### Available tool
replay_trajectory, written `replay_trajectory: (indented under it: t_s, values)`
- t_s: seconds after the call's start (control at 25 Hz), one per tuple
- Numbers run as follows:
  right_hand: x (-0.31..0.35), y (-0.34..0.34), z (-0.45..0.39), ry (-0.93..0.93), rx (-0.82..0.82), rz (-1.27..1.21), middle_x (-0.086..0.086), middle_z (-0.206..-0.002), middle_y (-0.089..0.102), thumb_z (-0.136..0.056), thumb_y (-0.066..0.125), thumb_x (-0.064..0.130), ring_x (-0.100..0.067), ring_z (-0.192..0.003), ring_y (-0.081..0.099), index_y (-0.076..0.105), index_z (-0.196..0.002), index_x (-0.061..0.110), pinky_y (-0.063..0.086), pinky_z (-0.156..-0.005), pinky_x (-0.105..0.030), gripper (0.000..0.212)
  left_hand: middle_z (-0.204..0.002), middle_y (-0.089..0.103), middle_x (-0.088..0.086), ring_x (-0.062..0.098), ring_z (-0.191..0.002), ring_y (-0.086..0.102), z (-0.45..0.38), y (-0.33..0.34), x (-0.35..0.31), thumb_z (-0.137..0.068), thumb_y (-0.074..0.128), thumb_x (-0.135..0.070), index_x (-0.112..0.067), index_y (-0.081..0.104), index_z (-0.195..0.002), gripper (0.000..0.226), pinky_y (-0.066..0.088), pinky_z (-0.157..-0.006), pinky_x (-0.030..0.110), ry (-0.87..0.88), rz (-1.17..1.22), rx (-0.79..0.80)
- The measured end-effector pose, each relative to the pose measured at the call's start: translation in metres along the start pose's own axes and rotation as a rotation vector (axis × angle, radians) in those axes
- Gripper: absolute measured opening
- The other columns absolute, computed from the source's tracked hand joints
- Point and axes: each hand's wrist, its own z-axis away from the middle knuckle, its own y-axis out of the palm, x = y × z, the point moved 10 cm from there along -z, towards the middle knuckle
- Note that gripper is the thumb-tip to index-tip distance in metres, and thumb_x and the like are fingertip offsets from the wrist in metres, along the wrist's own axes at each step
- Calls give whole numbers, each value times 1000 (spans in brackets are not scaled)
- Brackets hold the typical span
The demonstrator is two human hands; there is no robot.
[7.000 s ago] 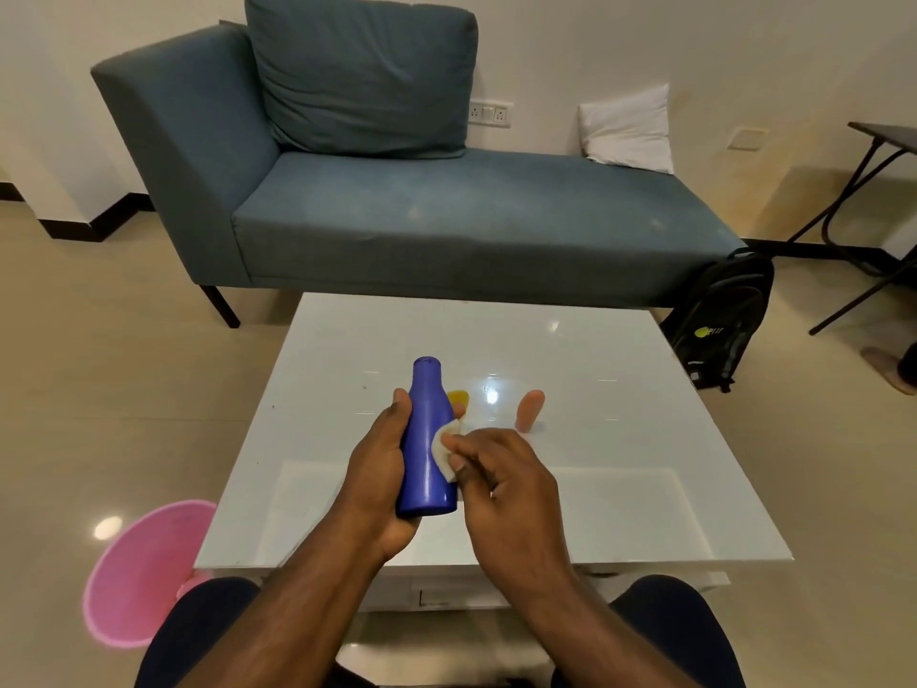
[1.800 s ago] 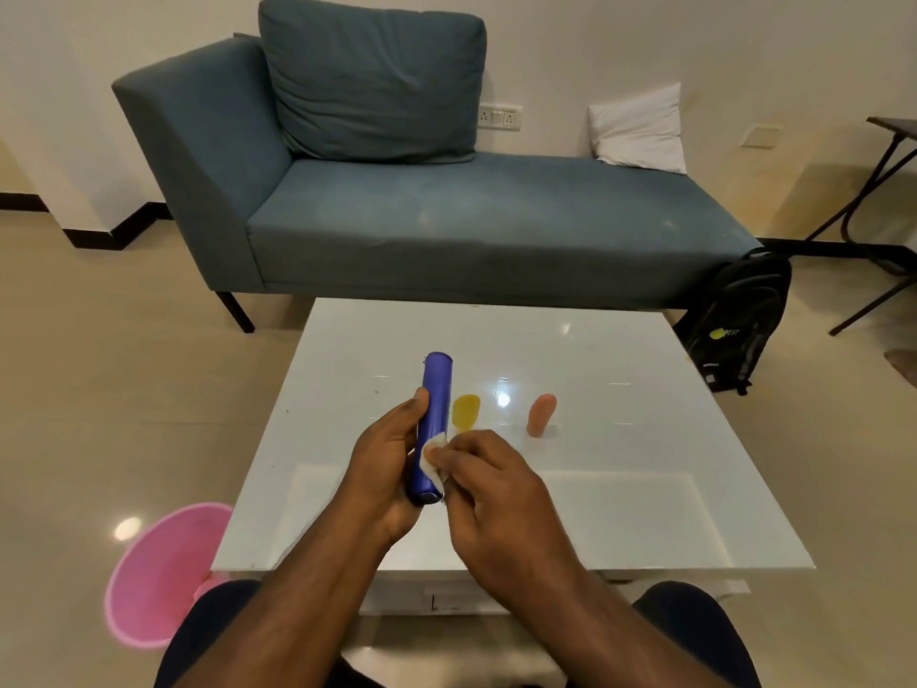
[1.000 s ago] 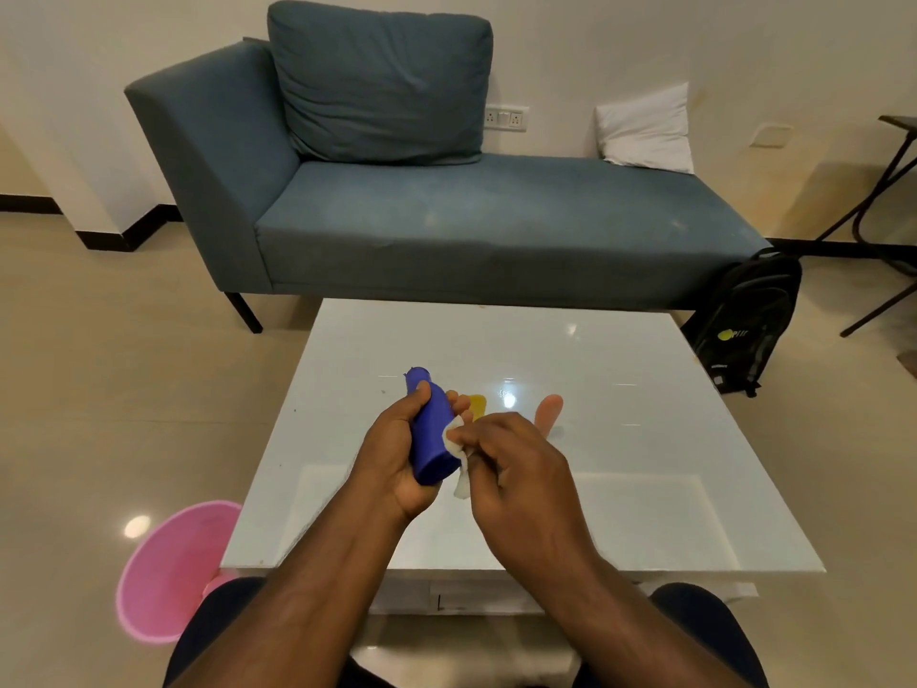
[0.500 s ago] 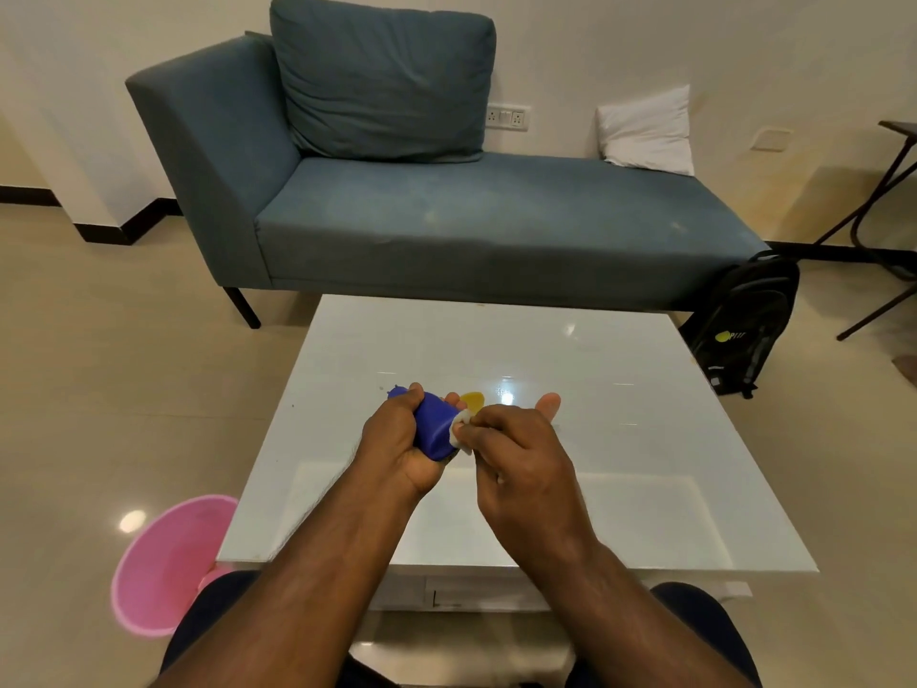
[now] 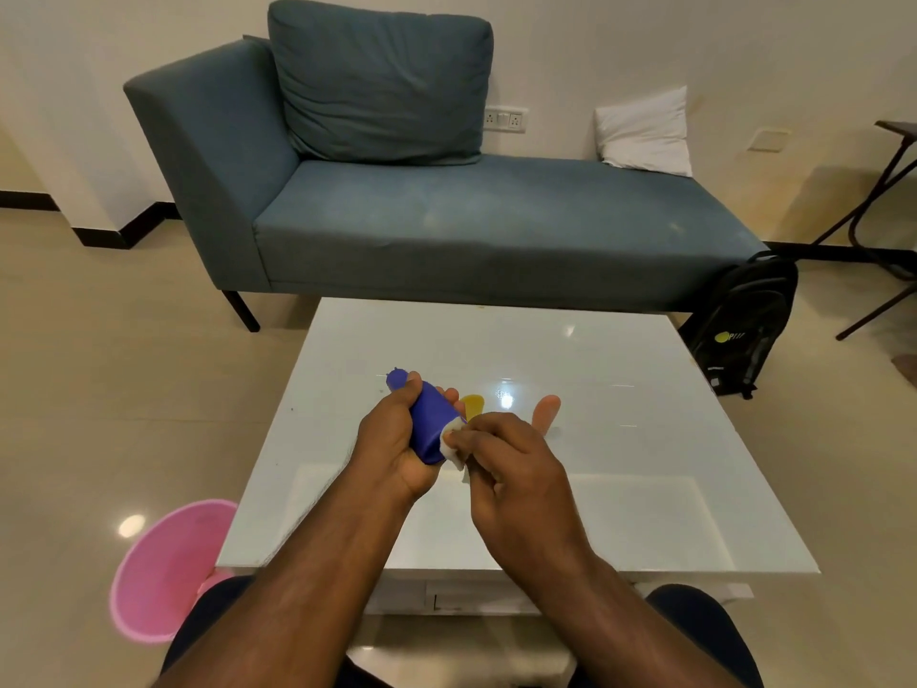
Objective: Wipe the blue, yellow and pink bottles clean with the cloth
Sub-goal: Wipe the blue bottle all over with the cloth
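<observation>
Above the bench [image 5: 620,439], the left hand [image 5: 392,439] grips the tilted blue bottle [image 5: 429,419], fingers curled round it. The right hand [image 5: 501,459] pinches the cloth [image 5: 450,441] against its base. Behind stand the yellow bottle [image 5: 471,404] and pink bottle [image 5: 546,409].

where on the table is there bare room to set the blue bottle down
Bare top lies left of the left hand, along the far edge of the table and right of the pink bottle. It is crowded around the yellow bottle.
</observation>
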Motion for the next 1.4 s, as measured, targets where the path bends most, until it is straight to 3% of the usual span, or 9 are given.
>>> replay_trajectory:
  t_s: [0.12, 0.4, 0.6, 0.8, 0.96, 1.04, 1.16, 1.28, 1.4]
  values:
    - [-16, -11, -9, 109, -28, -61, 5, -95, 60, -84, 65, -1, -7, -85, 56, 68, -98, 15, 44, -77, -10, 22, -114, 71, 16, 31, -91, 70, -1, -2, 0, -92, 66, -34, -11, 55, -130, 46, 61, -71, 43, 24, -96, 29]
    - [-14, 15, -12, 93, 170, 37, 0, -100, 62, -90, 62, 17, -12, -88, 56, 67, -101, 13, 52, -79, -24, 13, -113, 73, 17, 34, -93, 70, 1, -2, 21, -91, 41, -69, -15, 65, -124, 68, 56, -86, 51, -72, -231, 126]
    - [-31, 5, -39, 157, 72, 93, 1, -103, 60, -90, 62, 17, -12, -86, 55, 65, -101, 15, 44, -75, -15, 12, -97, 76, 13, 28, -77, 73, 12, 3, 33, -94, 44, -63, -17, 67, -116, 56, 58, -74, 43, -74, -355, 143]
    - [10, 21, 9, -16, 180, 80, 4, -103, 59, -91, 55, 16, -8, -93, 49, 65, -108, 17, 42, -84, -14, 21, -123, 68, 20, 32, -105, 64, 4, 1, 23, -95, 47, -60, -8, 63, -129, 64, 47, -103, 47, -105, -261, 157]
    - [-30, 5, -22, 169, 73, -13, 8, -100, 56, -93, 58, 22, -6, -88, 55, 63, -103, 18, 44, -78, -12, 11, -103, 73, 14, 28, -86, 68, 10, 7, 37, -95, 51, -54, -13, 65, -123, 51, 56, -78, 42, -85, -350, 209]
    - [-41, -3, -36, 219, 25, 42, 9, -101, 56, -91, 61, 21, -11, -86, 57, 62, -104, 19, 50, -80, -20, 12, -104, 73, 14, 29, -85, 67, 12, 8, 38, -91, 55, -53, -14, 64, -123, 51, 54, -76, 42, -42, -401, 207]
    - [-21, 2, -23, 157, 114, 66, 10, -102, 53, -90, 60, 13, -8, -87, 54, 63, -104, 18, 40, -74, -9, 15, -106, 74, 14, 31, -90, 69, 9, 9, 29, -91, 55, -56, -16, 66, -122, 52, 55, -82, 45, 11, -444, 212]
    - [-5, 2, -8, 80, 133, 86, 0, -103, 59, -87, 60, 9, -14, -92, 55, 67, -103, 13, 38, -78, -15, 18, -115, 73, 13, 32, -101, 69, 5, 6, 22, -92, 55, -55, -20, 68, -123, 49, 54, -93, 49, 69, -466, 220]
    - [-29, -12, -28, 164, 19, 90, 3, -103, 58, -90, 61, 20, -13, -88, 57, 66, -104, 17, 51, -86, -32, 14, -111, 75, 6, 29, -100, 70, 5, 8, 20, -96, 52, -49, -28, 65, -122, 37, 59, -81, 41, 184, -570, 213]
